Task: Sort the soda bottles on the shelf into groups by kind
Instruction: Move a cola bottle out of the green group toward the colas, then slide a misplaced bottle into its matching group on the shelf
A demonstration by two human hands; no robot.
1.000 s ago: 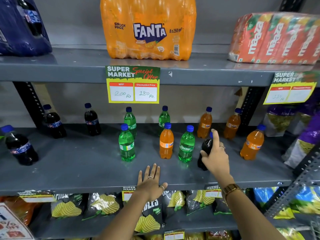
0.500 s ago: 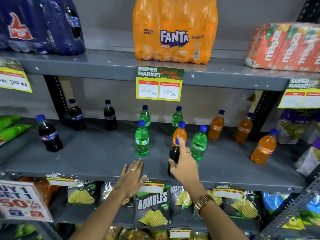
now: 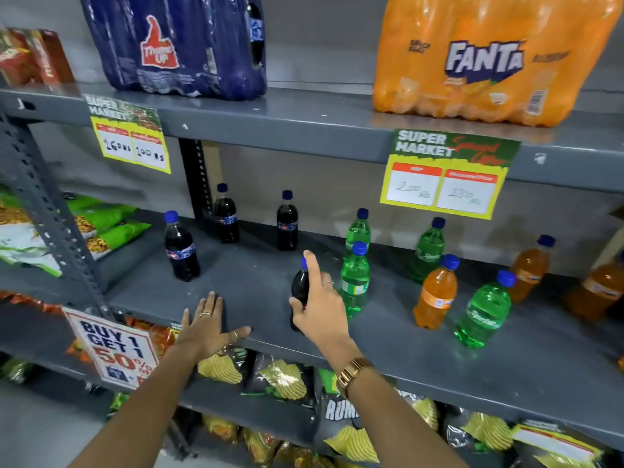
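Right hand (image 3: pixel 317 309) wraps dark cola bottle (image 3: pixel 300 292) round middle, pointer finger up by cap. Bottle near front of shelf (image 3: pixel 256 285), just left of green bottle (image 3: pixel 354 282). Left hand (image 3: pixel 206 327) flat, fingers spread on shelf edge, holds nothing. Bottle full, probably bit heavy, smooth, maybe slippery. Best hold: middle, at label. Three cola bottles (image 3: pixel 180 246) stand far left.
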